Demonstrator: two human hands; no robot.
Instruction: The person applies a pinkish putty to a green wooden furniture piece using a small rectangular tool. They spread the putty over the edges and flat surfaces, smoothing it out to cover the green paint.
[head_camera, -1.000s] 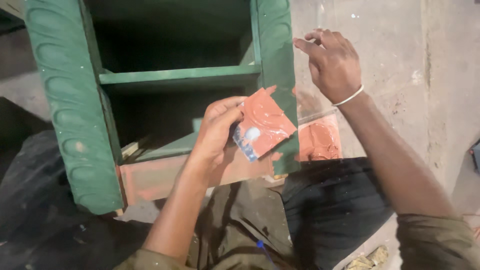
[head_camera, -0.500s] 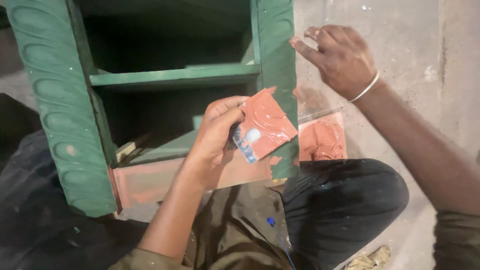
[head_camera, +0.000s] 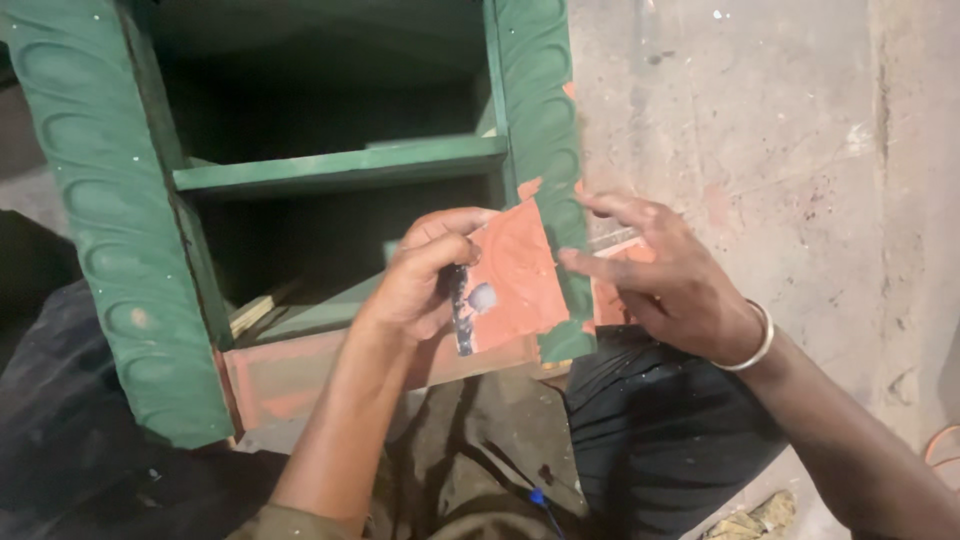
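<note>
green frame (head_camera: 120, 260) with scalloped carving; orange-red sheet (head_camera: 515, 275), seemingly grey-marked; pale speckled floor (head_camera: 760, 130).

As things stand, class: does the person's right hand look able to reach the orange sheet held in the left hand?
Probably yes. The right hand hovers beside the orange sheet, fingers spread toward its edge, with only the green frame post behind and nothing between. The left hand holds the sheet's other side.

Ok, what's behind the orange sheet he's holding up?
Behind the orange sheet, held in the left hand, stands the green wooden frame, with a reddish patch beside it. The frame's part directly behind the sheet is covered.
</note>
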